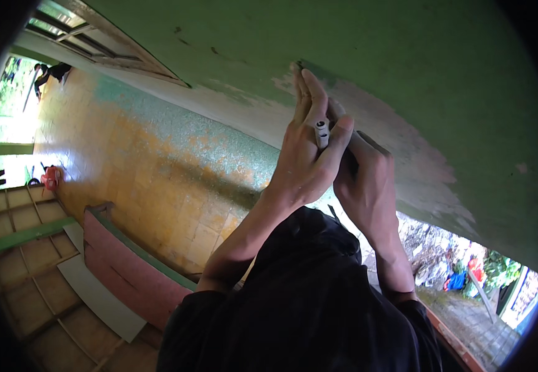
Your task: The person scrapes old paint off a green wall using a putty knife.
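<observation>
My left hand (308, 149) is raised against a green painted wall (389, 69), its long fingers stretched up along the surface. Between its thumb and forefinger sits the pale end of a tool handle (322, 134), with two dark holes in it. A small dark edge (299, 64) shows at the fingertips, touching the wall. Right behind and beside it, my right hand (368, 169) is curled, its fingers mostly hidden by the left. Around both hands the green paint is worn away, leaving a pale scraped patch (403, 135).
A wooden-framed window (106, 42) is upper left. Below lies a worn yellow tiled floor (125, 149). A pink board with a green edge (129, 265) stands near gridded ceiling-like panels (22, 279). Another person (53, 76) crouches at the far opening. A red object (51, 177) is nearby.
</observation>
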The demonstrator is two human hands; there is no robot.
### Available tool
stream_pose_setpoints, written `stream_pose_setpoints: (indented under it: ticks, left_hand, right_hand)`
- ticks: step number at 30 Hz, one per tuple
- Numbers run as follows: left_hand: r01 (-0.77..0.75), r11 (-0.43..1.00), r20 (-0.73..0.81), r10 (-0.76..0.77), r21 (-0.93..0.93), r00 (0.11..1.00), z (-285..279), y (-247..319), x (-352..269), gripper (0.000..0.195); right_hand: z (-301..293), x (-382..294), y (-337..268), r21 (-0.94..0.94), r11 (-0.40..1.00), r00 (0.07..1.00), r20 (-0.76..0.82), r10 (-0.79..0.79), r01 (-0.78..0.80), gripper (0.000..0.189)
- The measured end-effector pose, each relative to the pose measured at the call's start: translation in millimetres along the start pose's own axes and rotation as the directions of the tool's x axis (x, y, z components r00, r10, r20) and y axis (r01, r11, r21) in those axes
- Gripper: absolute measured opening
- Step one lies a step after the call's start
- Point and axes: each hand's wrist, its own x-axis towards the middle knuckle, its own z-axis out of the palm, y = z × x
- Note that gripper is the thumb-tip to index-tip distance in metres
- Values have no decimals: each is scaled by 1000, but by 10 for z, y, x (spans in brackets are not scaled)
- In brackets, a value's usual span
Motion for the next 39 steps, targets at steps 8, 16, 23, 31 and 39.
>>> stream_pose_setpoints:
  ticks: [8,16,23,31,39]
  left_hand:
    - [-23,999,216,30,-37,976,174,-16,-309,86]
    - [-25,997,154,37,-79,987,6,-166,-166,88]
    - [-25,995,140,38,-93,989,-6,-100,-176,83]
    - [85,964,188,-38,-253,981,-252,-198,-153,81]
    - [79,977,56,-69,-198,996,-320,-227,-76,85]
  right_hand:
    - [-143,-372,-93,22,984,984,-5,177,-176,16]
    - [34,-213,9,-12,998,998,-12,66,-66,21]
    - [58,-239,-46,-34,992,992,-8,124,-124,19]
    - [250,-186,-186,-51,990,991,-2,131,-130,38]
    - [533,-6,-63,-40,999,999,-45,31,-32,16]
